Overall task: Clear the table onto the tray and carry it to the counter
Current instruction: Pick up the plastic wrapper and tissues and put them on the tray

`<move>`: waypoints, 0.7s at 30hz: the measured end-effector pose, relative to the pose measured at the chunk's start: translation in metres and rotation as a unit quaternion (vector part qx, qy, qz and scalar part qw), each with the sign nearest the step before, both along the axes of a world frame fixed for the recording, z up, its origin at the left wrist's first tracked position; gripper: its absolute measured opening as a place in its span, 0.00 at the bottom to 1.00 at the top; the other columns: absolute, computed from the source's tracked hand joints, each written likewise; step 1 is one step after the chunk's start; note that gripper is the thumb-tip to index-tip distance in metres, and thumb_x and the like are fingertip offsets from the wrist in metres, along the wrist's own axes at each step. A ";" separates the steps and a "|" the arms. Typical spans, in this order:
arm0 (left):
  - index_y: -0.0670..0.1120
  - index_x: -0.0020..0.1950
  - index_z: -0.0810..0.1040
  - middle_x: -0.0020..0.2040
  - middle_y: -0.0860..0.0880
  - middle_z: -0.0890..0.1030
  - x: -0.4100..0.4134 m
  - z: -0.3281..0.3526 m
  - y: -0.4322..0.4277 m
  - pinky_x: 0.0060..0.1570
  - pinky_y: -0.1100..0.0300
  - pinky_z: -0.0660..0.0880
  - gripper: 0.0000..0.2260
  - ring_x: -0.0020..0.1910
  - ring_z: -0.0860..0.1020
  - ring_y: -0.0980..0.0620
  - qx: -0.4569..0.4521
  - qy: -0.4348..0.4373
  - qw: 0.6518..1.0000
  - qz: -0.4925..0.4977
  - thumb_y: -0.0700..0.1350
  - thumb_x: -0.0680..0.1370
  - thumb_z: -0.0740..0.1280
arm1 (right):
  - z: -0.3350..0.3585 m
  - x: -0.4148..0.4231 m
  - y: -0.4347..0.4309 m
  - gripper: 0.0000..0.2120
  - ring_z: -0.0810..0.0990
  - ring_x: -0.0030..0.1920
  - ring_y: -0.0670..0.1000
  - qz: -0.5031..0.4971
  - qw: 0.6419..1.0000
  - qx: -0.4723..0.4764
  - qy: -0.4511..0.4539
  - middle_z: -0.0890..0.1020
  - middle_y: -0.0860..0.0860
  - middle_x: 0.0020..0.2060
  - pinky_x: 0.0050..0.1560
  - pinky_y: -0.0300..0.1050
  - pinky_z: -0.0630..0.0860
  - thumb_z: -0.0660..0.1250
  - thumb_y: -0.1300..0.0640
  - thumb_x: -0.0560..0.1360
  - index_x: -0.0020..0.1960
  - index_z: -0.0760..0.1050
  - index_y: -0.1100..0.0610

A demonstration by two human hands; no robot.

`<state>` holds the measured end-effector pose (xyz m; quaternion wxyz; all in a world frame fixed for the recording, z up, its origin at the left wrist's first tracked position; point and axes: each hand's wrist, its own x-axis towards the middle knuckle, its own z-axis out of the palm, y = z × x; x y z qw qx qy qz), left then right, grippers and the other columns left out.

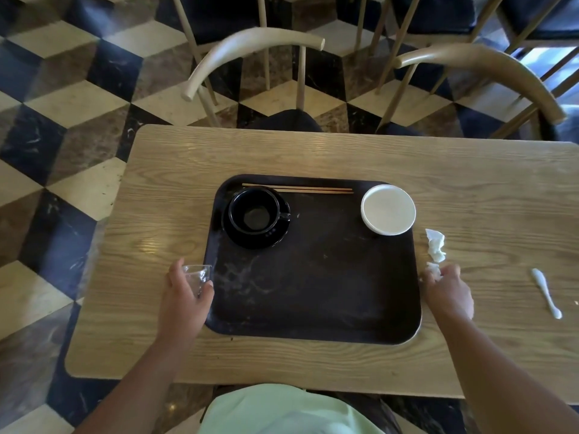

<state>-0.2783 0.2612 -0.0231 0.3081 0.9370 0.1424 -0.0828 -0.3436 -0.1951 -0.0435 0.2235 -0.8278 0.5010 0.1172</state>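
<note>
A dark brown tray (313,296) lies on the wooden table (313,151). On it stand a black cup (253,214) on a black saucer (250,239), a pair of chopsticks (297,188) along the far rim, and a white bowl (388,209) at the far right corner. My left hand (185,296) grips a clear glass (196,275) at the tray's left edge. My right hand (448,292) pinches a small piece of crumpled tissue (434,268) at the tray's right edge. A second crumpled white tissue (436,245) lies on the table just beyond it.
A white plastic spoon (546,292) lies on the table to the right. Two wooden chairs (257,57) (479,70) stand at the far side of the table. The floor is patterned tile. The table's left edge is close to my left arm.
</note>
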 end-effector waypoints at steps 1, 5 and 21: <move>0.42 0.75 0.60 0.67 0.38 0.73 0.001 0.000 -0.002 0.50 0.47 0.76 0.32 0.57 0.77 0.40 -0.005 0.002 1.000 -0.002 0.44 0.76 0.71 | 0.000 -0.001 -0.001 0.12 0.80 0.41 0.62 0.009 1.000 0.001 -0.001 0.80 0.58 0.41 0.43 0.57 0.79 0.58 0.47 0.79 0.52 0.68 0.55; 0.40 0.75 0.62 0.65 0.39 0.75 0.002 -0.001 -0.013 0.49 0.55 0.73 0.31 0.52 0.73 0.51 -0.006 -0.002 1.000 -0.017 0.42 0.76 0.72 | 0.004 -0.003 -0.008 0.09 0.78 0.38 0.59 0.025 0.999 -0.002 -0.030 0.80 0.56 0.39 0.42 0.55 0.78 0.58 0.50 0.79 0.48 0.71 0.56; 0.40 0.73 0.65 0.60 0.40 0.76 -0.002 -0.004 -0.025 0.49 0.46 0.80 0.33 0.55 0.79 0.41 0.077 -0.055 0.986 -0.136 0.42 0.71 0.76 | 0.007 0.054 -0.027 0.12 0.73 0.45 0.60 0.064 0.996 0.013 -0.062 0.78 0.62 0.56 0.45 0.53 0.69 0.64 0.54 0.76 0.57 0.67 0.55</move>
